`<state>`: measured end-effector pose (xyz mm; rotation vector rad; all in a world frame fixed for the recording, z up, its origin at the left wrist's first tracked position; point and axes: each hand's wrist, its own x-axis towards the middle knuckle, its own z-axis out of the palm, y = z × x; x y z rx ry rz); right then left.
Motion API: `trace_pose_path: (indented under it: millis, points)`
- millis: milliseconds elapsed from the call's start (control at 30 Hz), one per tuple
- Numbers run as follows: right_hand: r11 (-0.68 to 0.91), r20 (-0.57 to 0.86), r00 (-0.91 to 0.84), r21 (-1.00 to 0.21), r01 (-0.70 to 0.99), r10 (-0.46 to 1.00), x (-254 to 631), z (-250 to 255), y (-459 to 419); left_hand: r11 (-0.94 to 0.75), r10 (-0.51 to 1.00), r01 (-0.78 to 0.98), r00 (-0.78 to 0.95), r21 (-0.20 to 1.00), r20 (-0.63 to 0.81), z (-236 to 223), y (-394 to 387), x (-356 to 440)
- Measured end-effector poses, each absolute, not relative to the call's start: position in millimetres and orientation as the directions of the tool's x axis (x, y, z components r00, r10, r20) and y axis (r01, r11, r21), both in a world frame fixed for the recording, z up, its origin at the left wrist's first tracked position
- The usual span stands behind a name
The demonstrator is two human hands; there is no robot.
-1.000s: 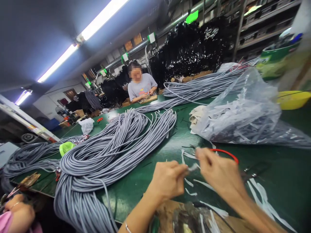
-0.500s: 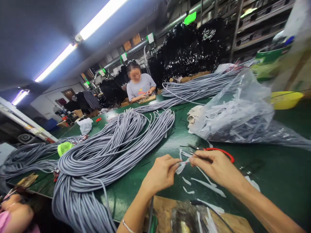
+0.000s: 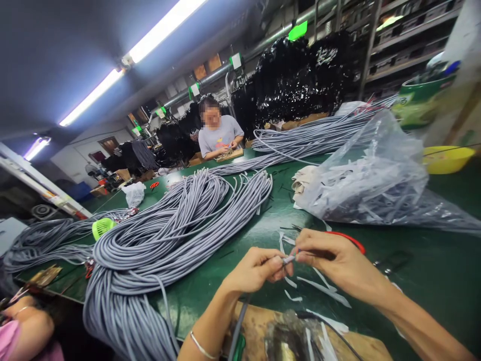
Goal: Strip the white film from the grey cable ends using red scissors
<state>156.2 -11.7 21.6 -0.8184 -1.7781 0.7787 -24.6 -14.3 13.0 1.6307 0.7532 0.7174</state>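
My left hand (image 3: 255, 271) pinches the end of a grey cable (image 3: 288, 259) that runs down under my wrist toward the table's near edge. My right hand (image 3: 330, 260) meets it from the right, fingertips closed on the same cable tip, with the red handles of scissors (image 3: 351, 239) showing behind its knuckles. Both hands hover just above the green table (image 3: 263, 225). White paper-like strips (image 3: 323, 288) lie under and around them.
A big bundle of grey cables (image 3: 169, 230) fills the table's left. A clear bag of strips (image 3: 376, 185) lies right, a yellow bowl (image 3: 447, 158) beyond. A brown board (image 3: 300, 336) sits at the near edge. One person works opposite; another's arm (image 3: 22, 331) is bottom left.
My hands have drawn closer together and the loose white strip between them is gone; now both pinch the grey cable's tip. The view has shifted slightly.
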Motion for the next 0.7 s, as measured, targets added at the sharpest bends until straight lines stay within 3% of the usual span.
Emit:
trace_pose_path:
  millis: [100,167,233,300,367,433,500,567,700]
  points:
    - [0.655,0.637,-0.167,-0.698,0.289,0.752,143,11,-15,-0.151,0.883,0.124,0.463,0.981,0.077,8,-15,-20]
    - [0.738,0.762,-0.142,-0.534,0.412,0.631,135,2,-19,-0.273,0.939,0.263,0.280,0.925,0.198,3,-14,-17]
    - [0.784,0.852,-0.179,-0.345,0.516,0.492,131,-4,-21,-0.443,0.896,0.471,0.207,0.763,0.392,-2,-14,-16]
    - [0.778,0.875,-0.215,-0.244,0.578,0.434,134,-7,-21,-0.596,0.789,0.614,0.327,0.518,0.520,-6,-14,-16]
    - [0.751,0.848,-0.203,-0.292,0.593,0.490,142,-5,-18,-0.702,0.692,0.627,0.493,0.337,0.527,-8,-15,-16]
    - [0.725,0.805,-0.150,-0.415,0.550,0.575,152,-1,-13,-0.770,0.627,0.569,0.587,0.290,0.512,-8,-17,-16]
    - [0.712,0.768,-0.108,-0.519,0.473,0.631,158,3,-8,-0.788,0.614,0.494,0.582,0.368,0.532,-6,-19,-16]
    - [0.708,0.745,-0.093,-0.577,0.408,0.661,159,6,-6,-0.730,0.682,0.428,0.502,0.533,0.532,-4,-21,-15]
    - [0.726,0.733,-0.129,-0.602,0.332,0.668,148,4,-13,-0.386,0.919,0.256,0.186,0.887,0.347,-4,-20,-11]
